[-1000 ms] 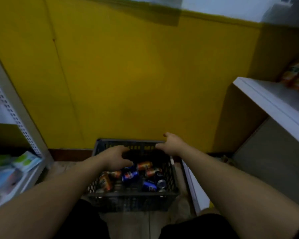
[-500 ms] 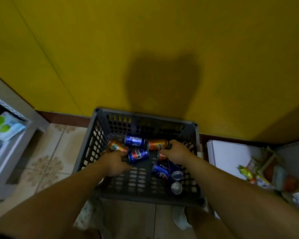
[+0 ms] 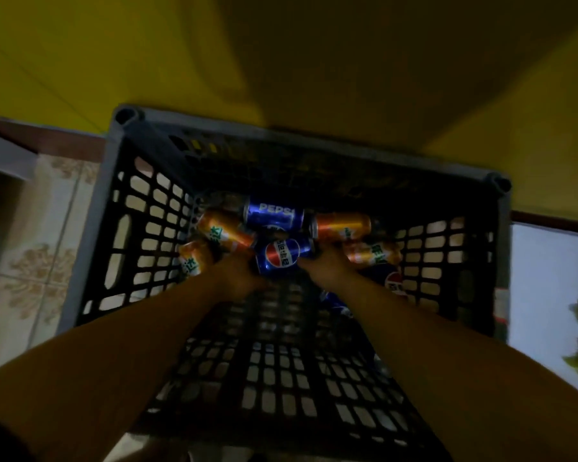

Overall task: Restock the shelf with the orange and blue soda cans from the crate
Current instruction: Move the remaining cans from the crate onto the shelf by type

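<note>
Reaching to the far end of the crate (image 3: 92,228), a person's left hand (image 3: 237,276) and right hand (image 3: 324,266) flank a blue can (image 3: 286,258) lying among orange cans (image 3: 224,233), grip unclear in the dimness; the cans look rigid, slick and weighty, best clasped round the middle.

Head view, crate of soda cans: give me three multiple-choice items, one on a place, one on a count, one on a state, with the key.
1. Where in the crate do the cans lie? A) its far half B) its near end C) on its rim
2. How many orange cans show? A) one B) four C) nine
3. How does the blue can lettered PEPSI lie? A) upright B) crushed flat C) on its side
1 A, the near lattice shows bare; 2 B, two on each side of that blue can; 3 C, its lettering runs along a level body.
</note>
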The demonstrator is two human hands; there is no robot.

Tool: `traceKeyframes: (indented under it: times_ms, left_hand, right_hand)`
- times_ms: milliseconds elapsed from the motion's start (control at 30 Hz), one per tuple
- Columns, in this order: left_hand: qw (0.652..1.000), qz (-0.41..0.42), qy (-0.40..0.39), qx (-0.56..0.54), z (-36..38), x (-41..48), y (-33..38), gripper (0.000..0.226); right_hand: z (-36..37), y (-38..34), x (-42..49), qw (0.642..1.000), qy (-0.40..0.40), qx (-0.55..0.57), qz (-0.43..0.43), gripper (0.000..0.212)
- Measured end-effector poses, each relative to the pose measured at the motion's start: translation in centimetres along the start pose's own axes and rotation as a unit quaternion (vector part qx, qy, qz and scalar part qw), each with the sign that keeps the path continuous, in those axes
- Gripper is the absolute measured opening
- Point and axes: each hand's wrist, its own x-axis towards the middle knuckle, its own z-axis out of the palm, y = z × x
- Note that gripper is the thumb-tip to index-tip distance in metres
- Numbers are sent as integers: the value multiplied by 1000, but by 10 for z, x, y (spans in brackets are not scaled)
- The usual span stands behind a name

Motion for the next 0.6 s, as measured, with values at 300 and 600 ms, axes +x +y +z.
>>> traceKeyframes:
  times_ms: [300,600]
  left_hand:
    - [993,-41,19,-112,11,18,0,45]
    - [971,34,119,-206,-1,-72,55,53]
  right_hand:
    - [20,10,9,979,51,188,67,63]
    - [-23,-15,-91,902,144,404,42,48]
